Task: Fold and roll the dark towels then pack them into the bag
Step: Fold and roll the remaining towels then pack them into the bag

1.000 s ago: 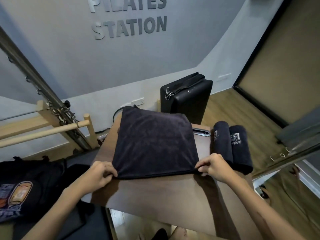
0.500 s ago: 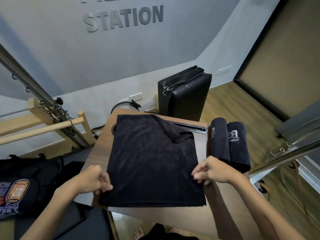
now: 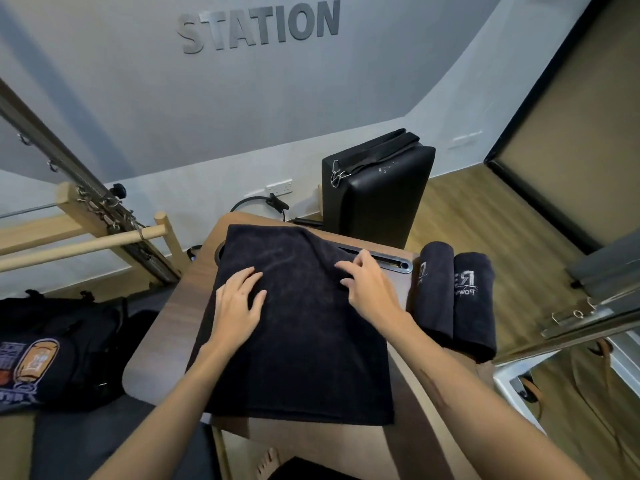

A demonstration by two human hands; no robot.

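A black bag (image 3: 52, 355) sits low on the left, beside the small wooden table (image 3: 156, 358), its printed patch facing up. From where I stand I cannot tell whether it is open or whether anything is inside it. A black padded case (image 3: 377, 195) stands upright on the floor behind the table, a strap lying over its top; it looks closed.

A dark towel (image 3: 304, 344) lies spread flat on the tabletop, covering most of it. Its long axis runs from the near edge of the table toward the far wall, and its near hem hangs a little over the table's front edge. The far right corner is rumpled, with a fold ridge running diagonally across it.

The left hand (image 3: 239, 303) rests palm down on the towel's left-centre, fingers straight and slightly spread, pressing the cloth flat. The right hand (image 3: 367, 285) is over the towel's far right part, fingers bent and lightly spread, fingertips touching the rumpled cloth; I cannot tell whether it is pinching any of the fabric.

Two rolled dark towels (image 3: 453, 299) lie side by side at the table's right edge, touching each other, their long axes also running from near to far. Each shows pale embroidered lettering on top. A metal slot (image 3: 398, 263) in the tabletop shows just past the right hand.
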